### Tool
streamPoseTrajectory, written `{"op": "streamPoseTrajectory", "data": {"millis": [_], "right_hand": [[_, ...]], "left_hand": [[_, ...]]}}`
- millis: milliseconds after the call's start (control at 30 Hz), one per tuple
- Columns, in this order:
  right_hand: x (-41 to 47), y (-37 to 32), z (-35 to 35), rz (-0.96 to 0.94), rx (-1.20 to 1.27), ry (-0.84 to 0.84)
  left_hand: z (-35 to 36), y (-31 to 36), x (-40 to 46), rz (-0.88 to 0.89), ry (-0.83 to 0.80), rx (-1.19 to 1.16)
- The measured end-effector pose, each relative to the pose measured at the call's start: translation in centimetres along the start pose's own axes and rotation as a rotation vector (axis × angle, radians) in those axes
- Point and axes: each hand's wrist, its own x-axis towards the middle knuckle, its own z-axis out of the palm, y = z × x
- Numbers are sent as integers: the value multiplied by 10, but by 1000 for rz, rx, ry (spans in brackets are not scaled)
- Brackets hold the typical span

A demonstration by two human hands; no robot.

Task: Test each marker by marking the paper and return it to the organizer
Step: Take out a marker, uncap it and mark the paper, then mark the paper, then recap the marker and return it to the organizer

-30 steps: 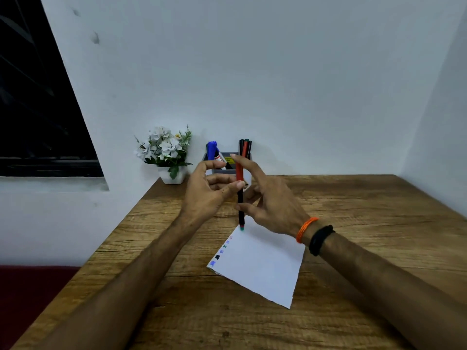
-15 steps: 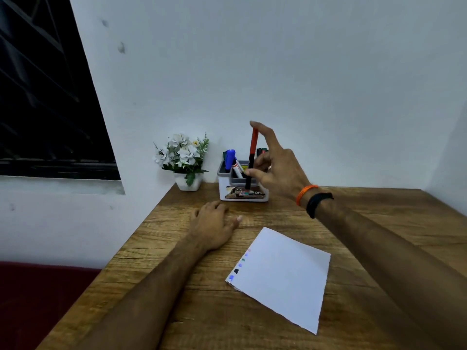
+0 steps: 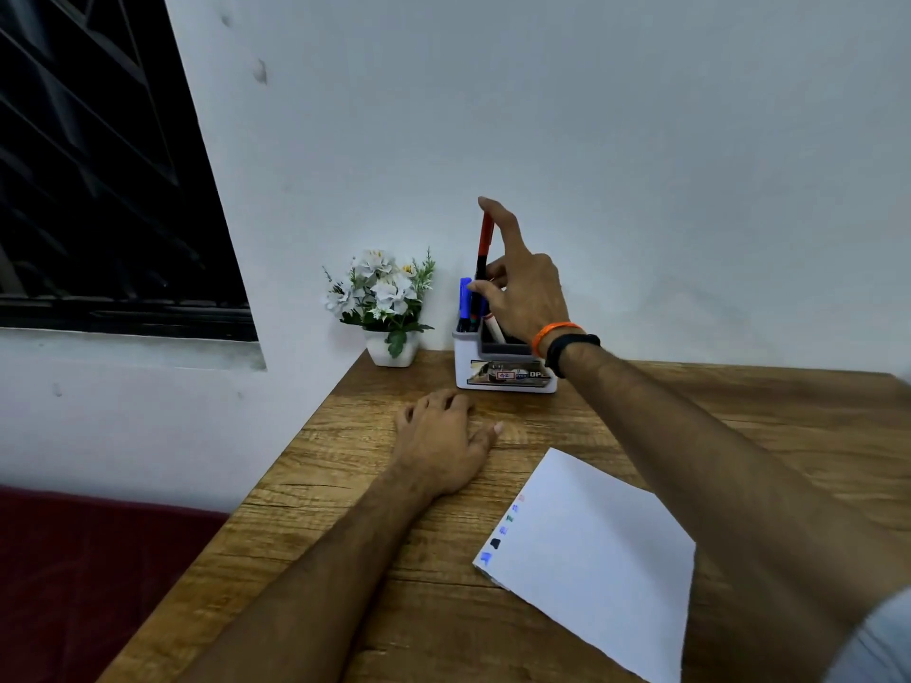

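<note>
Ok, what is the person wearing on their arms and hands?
Both hands, left hand and right hand, are bare, without gloves or rings that show. The right wrist carries an orange band and beside it a black band. Both forearms are uncovered; a pale sleeve edge shows at the lower right corner.

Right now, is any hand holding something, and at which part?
The right hand holds the marker, forefinger on its red top, thumb on the lower barrel. The left hand holds nothing.
</note>
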Motion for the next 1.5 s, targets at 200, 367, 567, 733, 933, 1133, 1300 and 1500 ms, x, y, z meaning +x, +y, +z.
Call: {"op": "streamPoseTrajectory", "data": {"millis": [200, 367, 567, 733, 933, 1133, 1300, 1500], "right_hand": [[-6, 11, 9, 29, -107, -169], [-5, 13, 6, 40, -147, -203], [-11, 15, -9, 105, -2, -56], [-22, 35, -30, 184, -57, 12], [-41, 65, -44, 305, -111, 71], [-41, 80, -40, 367, -136, 39], [-22, 80, -33, 354, -239, -101], [-12, 86, -32, 350, -305, -189]], "left_hand": [[1, 0, 0, 0, 6, 1], [1, -1, 1, -2, -7, 2], [0, 0, 0, -1, -14, -3], [-3, 2, 0, -6, -33, 8], [-5, 9, 1, 38, -49, 16], [0, 16, 0, 99, -67, -2], [1, 15, 0, 94, -56, -13], [1, 14, 0, 91, -52, -14]]}}
